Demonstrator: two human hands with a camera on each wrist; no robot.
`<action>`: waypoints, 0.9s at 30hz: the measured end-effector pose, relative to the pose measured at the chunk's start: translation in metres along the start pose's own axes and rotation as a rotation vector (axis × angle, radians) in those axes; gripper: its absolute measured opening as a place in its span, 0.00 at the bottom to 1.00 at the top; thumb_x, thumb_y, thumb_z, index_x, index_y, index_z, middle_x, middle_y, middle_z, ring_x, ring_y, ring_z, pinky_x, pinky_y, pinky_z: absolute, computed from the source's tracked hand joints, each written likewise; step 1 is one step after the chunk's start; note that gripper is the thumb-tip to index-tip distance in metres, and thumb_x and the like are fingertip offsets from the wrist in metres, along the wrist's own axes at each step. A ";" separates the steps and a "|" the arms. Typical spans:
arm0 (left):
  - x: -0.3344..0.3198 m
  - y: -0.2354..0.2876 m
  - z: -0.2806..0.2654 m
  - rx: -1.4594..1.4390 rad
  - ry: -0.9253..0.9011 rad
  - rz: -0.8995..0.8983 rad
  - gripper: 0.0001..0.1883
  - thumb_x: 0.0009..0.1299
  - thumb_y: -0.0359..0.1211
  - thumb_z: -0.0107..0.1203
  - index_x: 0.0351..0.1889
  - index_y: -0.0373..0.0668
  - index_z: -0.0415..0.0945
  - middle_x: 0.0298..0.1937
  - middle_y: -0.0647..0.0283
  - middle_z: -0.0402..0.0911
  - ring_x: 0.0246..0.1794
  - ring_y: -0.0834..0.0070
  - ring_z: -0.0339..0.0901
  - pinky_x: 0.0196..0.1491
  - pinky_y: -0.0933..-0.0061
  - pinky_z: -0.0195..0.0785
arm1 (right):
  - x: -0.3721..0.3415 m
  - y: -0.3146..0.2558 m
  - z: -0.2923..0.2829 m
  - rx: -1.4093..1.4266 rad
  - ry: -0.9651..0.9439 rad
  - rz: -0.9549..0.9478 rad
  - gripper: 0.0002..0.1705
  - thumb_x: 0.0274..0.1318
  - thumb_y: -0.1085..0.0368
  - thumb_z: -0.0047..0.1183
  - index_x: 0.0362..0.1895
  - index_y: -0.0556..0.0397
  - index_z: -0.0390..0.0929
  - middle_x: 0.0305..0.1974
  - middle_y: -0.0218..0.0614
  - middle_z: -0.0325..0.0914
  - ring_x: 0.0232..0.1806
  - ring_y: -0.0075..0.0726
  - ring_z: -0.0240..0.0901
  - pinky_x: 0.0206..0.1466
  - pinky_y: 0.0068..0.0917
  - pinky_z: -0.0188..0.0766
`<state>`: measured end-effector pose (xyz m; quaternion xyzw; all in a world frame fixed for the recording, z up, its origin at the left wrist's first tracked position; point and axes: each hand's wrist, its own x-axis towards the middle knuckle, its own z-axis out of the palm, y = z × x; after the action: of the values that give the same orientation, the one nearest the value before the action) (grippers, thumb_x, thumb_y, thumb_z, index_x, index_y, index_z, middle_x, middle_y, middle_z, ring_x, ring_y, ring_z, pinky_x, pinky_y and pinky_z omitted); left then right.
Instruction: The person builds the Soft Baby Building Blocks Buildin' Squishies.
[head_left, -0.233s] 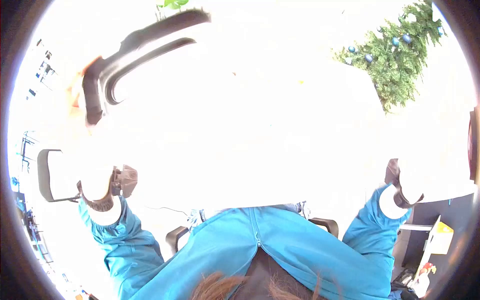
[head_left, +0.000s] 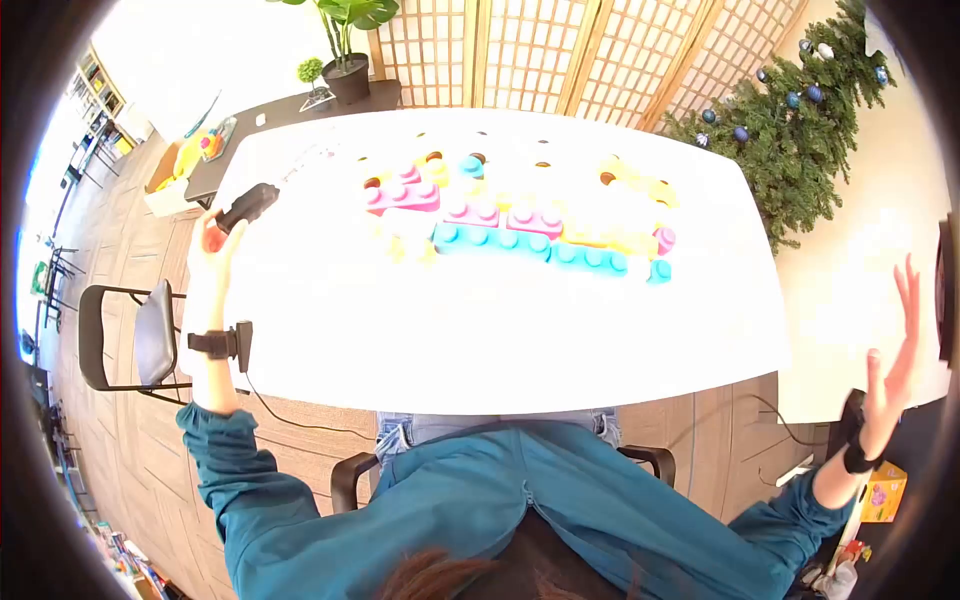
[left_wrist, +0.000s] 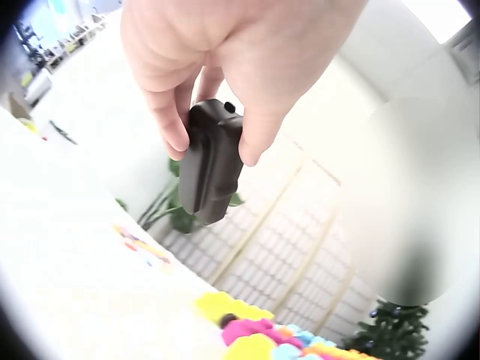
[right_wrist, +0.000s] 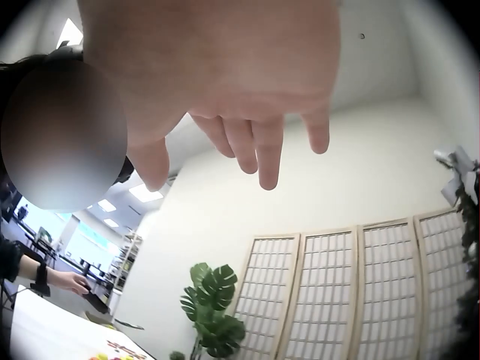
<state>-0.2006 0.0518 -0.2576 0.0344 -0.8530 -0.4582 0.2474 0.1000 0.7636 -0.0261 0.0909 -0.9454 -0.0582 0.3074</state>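
Left grip [left_wrist: 236, 52] pinches black object [left_wrist: 211, 169], long axis running outward from it; right grip [head_left: 892, 375] spread, empty, well apart.

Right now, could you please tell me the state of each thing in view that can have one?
Black object, gripped by the left hand
Right hand, raised, holding nothing
Blocks, some lined up in rows
Folding chair, unfolded
Screen, unfolded, standing
Tree, decorated
Big plant, potted
Cardboard box, open
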 end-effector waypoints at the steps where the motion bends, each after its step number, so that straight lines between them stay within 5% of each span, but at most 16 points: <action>1: 0.007 -0.030 0.000 -0.030 0.020 0.005 0.23 0.69 0.36 0.70 0.60 0.46 0.76 0.34 0.72 0.72 0.35 0.85 0.67 0.41 0.82 0.63 | 0.001 0.012 -0.021 -0.106 -0.072 -0.051 0.44 0.67 0.50 0.53 0.79 0.60 0.55 0.76 0.57 0.60 0.78 0.57 0.58 0.79 0.56 0.50; 2: 0.008 -0.035 -0.001 0.176 0.055 -0.081 0.25 0.68 0.39 0.71 0.60 0.44 0.75 0.33 0.71 0.73 0.33 0.83 0.68 0.41 0.79 0.65 | -0.001 0.021 -0.049 -0.180 -0.143 -0.085 0.41 0.70 0.49 0.49 0.79 0.58 0.56 0.76 0.56 0.61 0.76 0.58 0.61 0.78 0.53 0.53; 5: 0.022 -0.066 -0.009 0.206 0.102 -0.151 0.33 0.66 0.46 0.72 0.64 0.41 0.74 0.42 0.60 0.84 0.41 0.75 0.79 0.45 0.72 0.72 | 0.003 0.027 -0.099 -0.131 -0.206 -0.004 0.43 0.64 0.57 0.54 0.77 0.63 0.57 0.75 0.57 0.62 0.77 0.58 0.59 0.78 0.54 0.53; 6: 0.022 0.013 -0.059 0.200 0.096 -0.163 0.33 0.66 0.46 0.73 0.64 0.40 0.74 0.43 0.59 0.84 0.41 0.74 0.79 0.45 0.71 0.72 | 0.022 0.047 -0.205 -0.117 -0.221 -0.007 0.42 0.62 0.57 0.56 0.76 0.64 0.59 0.74 0.56 0.64 0.76 0.58 0.61 0.77 0.51 0.55; 7: 0.010 0.040 -0.074 0.196 0.088 -0.174 0.34 0.65 0.47 0.73 0.64 0.40 0.74 0.43 0.58 0.84 0.41 0.73 0.80 0.45 0.70 0.72 | 0.015 0.051 -0.243 -0.119 -0.216 -0.003 0.42 0.62 0.57 0.56 0.76 0.64 0.59 0.74 0.56 0.64 0.76 0.58 0.61 0.77 0.51 0.55; 11: -0.001 0.036 -0.044 0.182 0.050 -0.205 0.34 0.64 0.47 0.73 0.62 0.39 0.75 0.42 0.59 0.84 0.38 0.73 0.80 0.43 0.70 0.73 | -0.009 0.050 -0.224 -0.029 -0.249 0.034 0.43 0.60 0.55 0.60 0.74 0.65 0.63 0.72 0.56 0.68 0.73 0.57 0.65 0.76 0.47 0.57; 17: 0.003 0.043 -0.061 0.205 0.030 -0.205 0.33 0.65 0.45 0.73 0.63 0.39 0.75 0.43 0.60 0.85 0.37 0.75 0.80 0.38 0.73 0.72 | -0.011 0.027 -0.143 0.051 -0.133 0.054 0.39 0.54 0.65 0.66 0.70 0.60 0.69 0.68 0.49 0.73 0.71 0.56 0.68 0.73 0.47 0.62; 21: 0.003 0.054 -0.078 0.432 0.006 -0.081 0.37 0.66 0.49 0.70 0.65 0.35 0.72 0.50 0.51 0.84 0.48 0.56 0.82 0.51 0.61 0.74 | -0.017 0.031 -0.096 0.181 0.092 0.280 0.32 0.57 0.69 0.65 0.67 0.56 0.73 0.67 0.47 0.75 0.69 0.53 0.71 0.72 0.42 0.65; 25: -0.036 0.093 -0.094 0.665 0.113 -0.053 0.38 0.67 0.50 0.68 0.67 0.34 0.69 0.57 0.46 0.79 0.56 0.50 0.78 0.58 0.57 0.71 | -0.042 0.015 -0.072 0.276 0.179 0.426 0.27 0.61 0.69 0.63 0.64 0.56 0.76 0.67 0.48 0.75 0.69 0.51 0.71 0.71 0.39 0.66; 27: -0.047 0.124 -0.109 0.610 0.214 0.143 0.39 0.68 0.48 0.68 0.70 0.35 0.66 0.64 0.43 0.72 0.60 0.44 0.75 0.62 0.52 0.70 | -0.048 0.000 -0.064 0.309 0.182 0.454 0.25 0.62 0.69 0.62 0.63 0.56 0.76 0.67 0.48 0.75 0.69 0.51 0.71 0.71 0.39 0.66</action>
<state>-0.0894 0.0529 -0.1268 0.0951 -0.9203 -0.1569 0.3456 0.1761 0.7696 -0.0022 -0.0724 -0.9077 0.1654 0.3788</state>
